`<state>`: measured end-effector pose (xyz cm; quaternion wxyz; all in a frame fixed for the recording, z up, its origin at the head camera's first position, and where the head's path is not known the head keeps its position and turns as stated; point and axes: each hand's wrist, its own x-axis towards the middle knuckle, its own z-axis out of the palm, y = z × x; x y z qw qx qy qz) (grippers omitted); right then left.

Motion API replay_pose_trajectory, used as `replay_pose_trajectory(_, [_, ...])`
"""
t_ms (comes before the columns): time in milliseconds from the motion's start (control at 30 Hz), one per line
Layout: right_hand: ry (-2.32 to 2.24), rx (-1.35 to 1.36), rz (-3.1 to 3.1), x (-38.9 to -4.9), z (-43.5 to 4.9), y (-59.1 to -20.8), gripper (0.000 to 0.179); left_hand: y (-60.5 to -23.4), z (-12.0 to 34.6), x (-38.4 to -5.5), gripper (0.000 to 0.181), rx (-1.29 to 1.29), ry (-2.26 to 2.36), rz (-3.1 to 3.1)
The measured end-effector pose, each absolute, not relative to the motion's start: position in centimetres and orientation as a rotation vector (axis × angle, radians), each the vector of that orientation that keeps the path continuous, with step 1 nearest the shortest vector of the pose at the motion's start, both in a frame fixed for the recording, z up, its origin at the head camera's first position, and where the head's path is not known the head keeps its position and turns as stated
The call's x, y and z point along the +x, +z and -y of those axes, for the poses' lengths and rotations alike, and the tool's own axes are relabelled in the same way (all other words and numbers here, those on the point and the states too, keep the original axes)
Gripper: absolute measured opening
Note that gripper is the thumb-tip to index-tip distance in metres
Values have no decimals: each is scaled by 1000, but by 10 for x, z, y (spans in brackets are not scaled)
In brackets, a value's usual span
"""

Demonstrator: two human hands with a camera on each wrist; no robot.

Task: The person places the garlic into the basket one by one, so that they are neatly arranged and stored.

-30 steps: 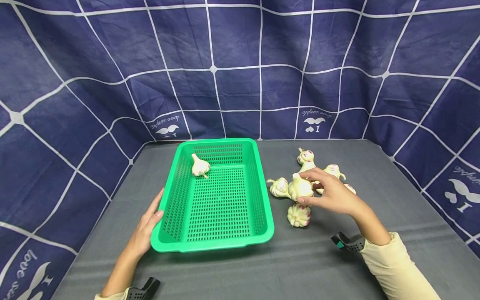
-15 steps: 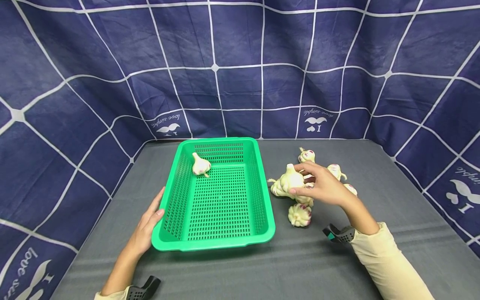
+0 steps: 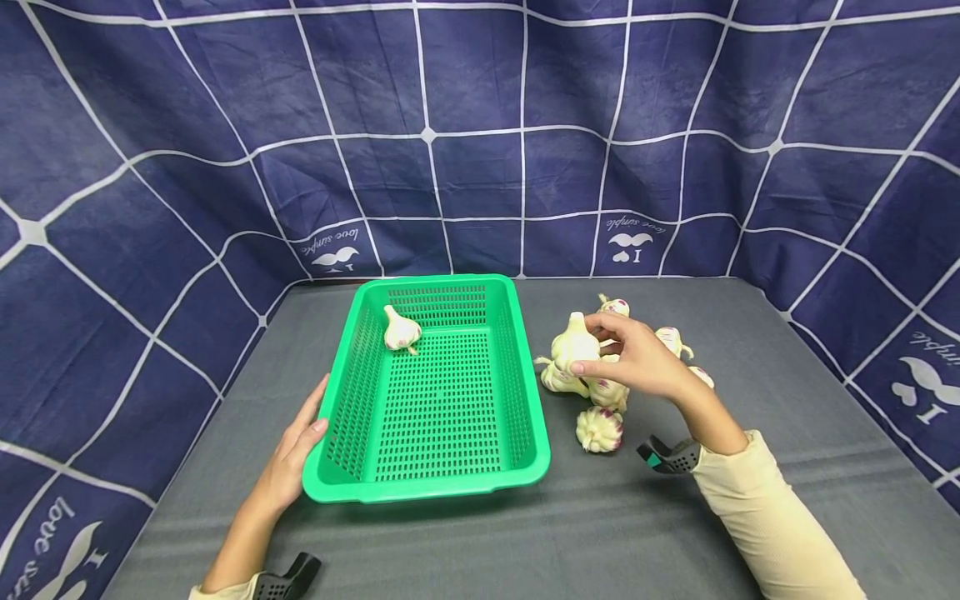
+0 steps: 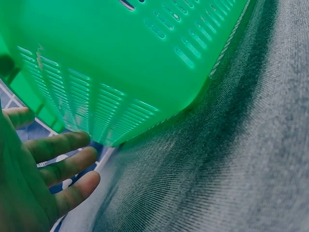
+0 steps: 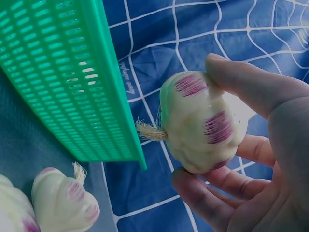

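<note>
My right hand pinches a garlic bulb between thumb and fingers, above other bulbs and to the right of the green basket. In the right wrist view, this pale bulb has purple streaks and its root tuft points toward the basket. My left hand is at the basket's left side, thumb near the rim; its fingers look straight and relaxed beside the perforated wall in the left wrist view. One garlic bulb lies inside the basket at the far left.
Under and around my right hand are several more garlic bulbs: one close in front, one beside the basket, one farther right. Grey cloth covers the table. A blue checked curtain closes off the back and sides.
My right hand has lifted the garlic bulb up from the pile and carried it slightly left, toward the basket. The left hand and basket stay practically where they were.
</note>
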<state>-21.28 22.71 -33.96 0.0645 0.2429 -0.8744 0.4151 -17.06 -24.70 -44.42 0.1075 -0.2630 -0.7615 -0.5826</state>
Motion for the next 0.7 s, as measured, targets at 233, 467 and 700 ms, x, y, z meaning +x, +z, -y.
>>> replay_pose_trajectory(233, [1263, 761, 2641, -216, -218, -337, 49, -445, 248, -170, 55, -774, -1733, 2239])
replay_pose_trajectory(467, [1262, 806, 2637, -222, -207, -334, 50, -446, 248, -170, 55, -778, -1737, 2235])
replay_pose_trajectory(700, [1311, 863, 2621, -228, -199, -333, 49, -445, 248, -171, 55, -765, -1704, 2253])
